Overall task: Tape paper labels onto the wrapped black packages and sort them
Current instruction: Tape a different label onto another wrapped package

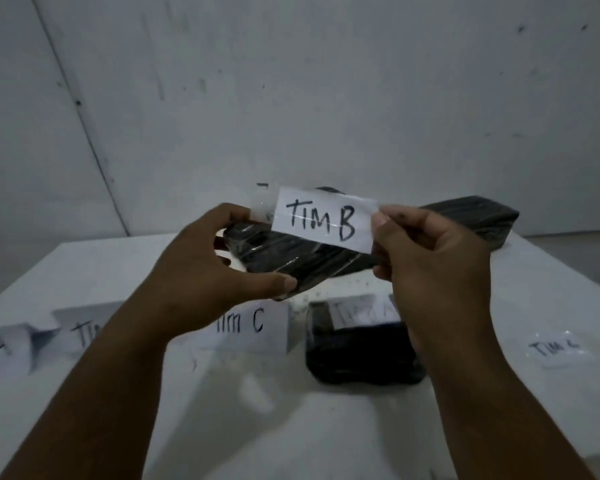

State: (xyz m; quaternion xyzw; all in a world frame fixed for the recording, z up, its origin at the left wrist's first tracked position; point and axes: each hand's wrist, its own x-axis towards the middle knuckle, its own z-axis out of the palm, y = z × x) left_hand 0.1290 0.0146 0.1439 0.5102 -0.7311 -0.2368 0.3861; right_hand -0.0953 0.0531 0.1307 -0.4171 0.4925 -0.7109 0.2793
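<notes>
I hold a black plastic-wrapped package [291, 258] up above the table. My left hand [201, 268] grips its left end, thumb underneath. My right hand [430, 258] pinches the right edge of a white paper label reading "TIM B" [323, 220], which sits over the package's top with clear tape sticking out at its left end. A second black package [361, 355] lies on the table below my right hand, with a taped label on top that is partly hidden. A third black package [482, 220] lies at the back right by the wall.
On the white table [326, 427] stand folded paper signs: one ending in "A" [0, 344] at far left, a "TIM" sign [84, 327] behind my left arm, and "TIM C" [246, 323]. A loose taped "TIM C" label [555, 348] lies at right. A wall rises close behind.
</notes>
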